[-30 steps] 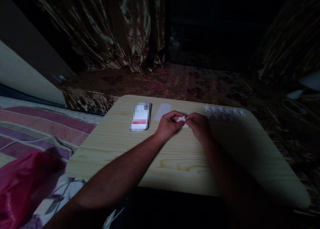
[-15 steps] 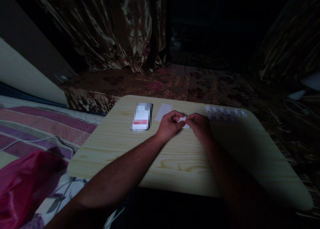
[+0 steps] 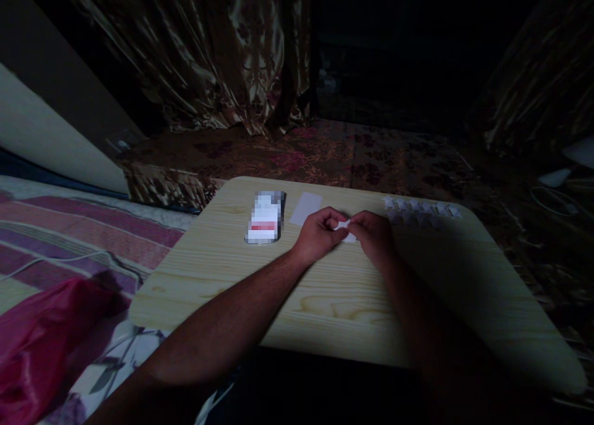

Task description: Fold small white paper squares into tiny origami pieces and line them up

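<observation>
Both hands meet over the middle of the wooden table, pinching a small folded piece of white paper (image 3: pixel 342 225) between them. My left hand (image 3: pixel 320 233) is closed on its left side, thumb and fingers on the paper. From the right, my right hand (image 3: pixel 372 232) grips the other edge with thumb and forefinger. Part of the paper is hidden by the fingers. Another white patch, perhaps paper, shows just below the fingertips. Beyond my left hand lies a flat sheet of white paper (image 3: pixel 306 208). Past my right hand, several small folded paper pieces (image 3: pixel 421 207) sit in two rows.
A phone (image 3: pixel 265 217) with a blurred screen lies left of the sheet on the light wooden table (image 3: pixel 208 270). A bed with a striped cover (image 3: pixel 153 227) and a pink bag (image 3: pixel 41 332) are at the left. Patterned curtains (image 3: pixel 250 54) hang behind.
The paper's pointed tip stood up between my fingers before; now less of it shows, with the fingertips closer over it. The whole view has shifted slightly.
</observation>
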The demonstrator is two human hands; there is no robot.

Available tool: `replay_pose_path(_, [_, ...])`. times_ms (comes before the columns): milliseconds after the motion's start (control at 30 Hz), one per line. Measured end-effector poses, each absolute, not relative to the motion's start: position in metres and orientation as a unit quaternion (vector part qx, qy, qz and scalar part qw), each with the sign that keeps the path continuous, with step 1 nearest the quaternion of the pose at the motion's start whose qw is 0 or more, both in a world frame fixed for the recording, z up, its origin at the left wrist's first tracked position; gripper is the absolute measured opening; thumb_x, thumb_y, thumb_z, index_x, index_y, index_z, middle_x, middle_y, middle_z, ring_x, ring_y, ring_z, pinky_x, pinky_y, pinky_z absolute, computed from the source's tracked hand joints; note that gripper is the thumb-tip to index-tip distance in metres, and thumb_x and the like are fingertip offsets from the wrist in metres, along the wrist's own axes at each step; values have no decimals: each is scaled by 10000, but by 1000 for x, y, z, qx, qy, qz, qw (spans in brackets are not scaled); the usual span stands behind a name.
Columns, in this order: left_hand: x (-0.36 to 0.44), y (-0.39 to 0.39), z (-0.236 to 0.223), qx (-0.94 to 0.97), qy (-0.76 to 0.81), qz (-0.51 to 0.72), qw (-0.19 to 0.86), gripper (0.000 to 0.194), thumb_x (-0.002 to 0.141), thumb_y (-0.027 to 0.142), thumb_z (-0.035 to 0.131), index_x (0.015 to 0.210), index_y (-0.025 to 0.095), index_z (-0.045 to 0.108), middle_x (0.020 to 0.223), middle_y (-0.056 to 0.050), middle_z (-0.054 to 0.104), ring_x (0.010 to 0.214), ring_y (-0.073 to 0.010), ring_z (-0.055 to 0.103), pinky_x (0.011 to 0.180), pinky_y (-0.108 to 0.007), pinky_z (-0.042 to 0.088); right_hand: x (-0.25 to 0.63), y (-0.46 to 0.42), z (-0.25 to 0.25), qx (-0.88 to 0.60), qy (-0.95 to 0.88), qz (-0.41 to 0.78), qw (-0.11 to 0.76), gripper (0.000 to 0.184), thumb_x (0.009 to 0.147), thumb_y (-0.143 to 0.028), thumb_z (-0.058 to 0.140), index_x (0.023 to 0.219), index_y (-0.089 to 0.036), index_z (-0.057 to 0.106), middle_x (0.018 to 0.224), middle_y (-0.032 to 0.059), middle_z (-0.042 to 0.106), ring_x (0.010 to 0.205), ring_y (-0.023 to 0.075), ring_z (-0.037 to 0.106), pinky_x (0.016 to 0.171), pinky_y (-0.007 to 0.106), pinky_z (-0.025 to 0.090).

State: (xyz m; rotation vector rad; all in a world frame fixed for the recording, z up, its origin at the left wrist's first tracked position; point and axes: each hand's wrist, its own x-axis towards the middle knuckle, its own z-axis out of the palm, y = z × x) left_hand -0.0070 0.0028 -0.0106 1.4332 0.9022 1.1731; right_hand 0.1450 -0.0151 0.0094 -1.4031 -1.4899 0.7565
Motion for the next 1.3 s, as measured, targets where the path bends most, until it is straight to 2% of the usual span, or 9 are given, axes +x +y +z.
replay_pose_path(200, [-8,4,-12,612,376,467,517,253,638,231,740,858,157,637,682,25,562,566,-73,480,511,-191,318,145,-13,3,-560,-579,323,496,123,711,-311,603,718,-191,632,547,-29,577,495,126,490,471,238,348])
replay_pose_path(567, [-8,4,-12,603,366,461,538,254,620,214,744,839,154,631,665,33,553,563,-71,483,510,-187,322,146,-14,9,-575,-605,288,471,128,713,-305,598,687,-188,641,561,-23,604,532,135,542,499,239,373])
replay_pose_path(800, [-9,7,-14,602,383,465,524,269,634,231,746,865,157,630,658,33,559,541,-69,481,496,-187,317,145,-13,8,-557,-556,352,506,158,717,-323,602,707,-180,667,571,-12,616,554,140,552,515,241,389])
replay_pose_path(933, [-8,6,-14,596,378,465,534,272,626,240,757,845,159,617,658,31,570,542,-74,493,497,-190,328,146,-14,10,-565,-570,358,478,150,692,-311,614,741,-182,674,584,-14,624,542,137,540,506,239,387])
replay_pose_path(1300, [-9,6,-15,614,372,464,518,237,653,234,736,840,157,611,671,31,547,562,-72,471,511,-189,328,147,-12,3,-571,-600,299,474,116,693,-281,608,713,-182,663,612,-4,646,553,141,558,515,244,389])
